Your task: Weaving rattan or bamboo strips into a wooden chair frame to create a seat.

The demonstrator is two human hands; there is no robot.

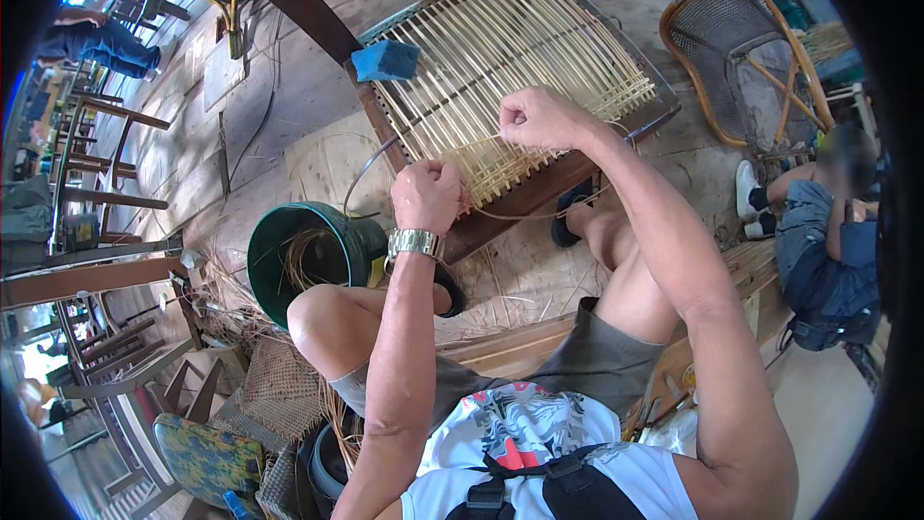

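Observation:
A wooden chair frame lies in front of me with its seat of pale rattan strips running between its sides. Several crosswise strands are woven through the strips near the close edge. My right hand is closed above the weave, pinching a thin rattan strand that runs toward the left. At the seat's near left corner my left hand, with a metal watch on its wrist, is closed on the strand too; its fingertips are partly hidden. A loose length of the strand loops below the right hand. A blue sponge rests on the frame's left rail.
A green bucket with coiled strands inside stands left of my knee. A rattan chair is at the right, near a seated person. Wooden chair frames fill the left side. Fibre scraps litter the floor.

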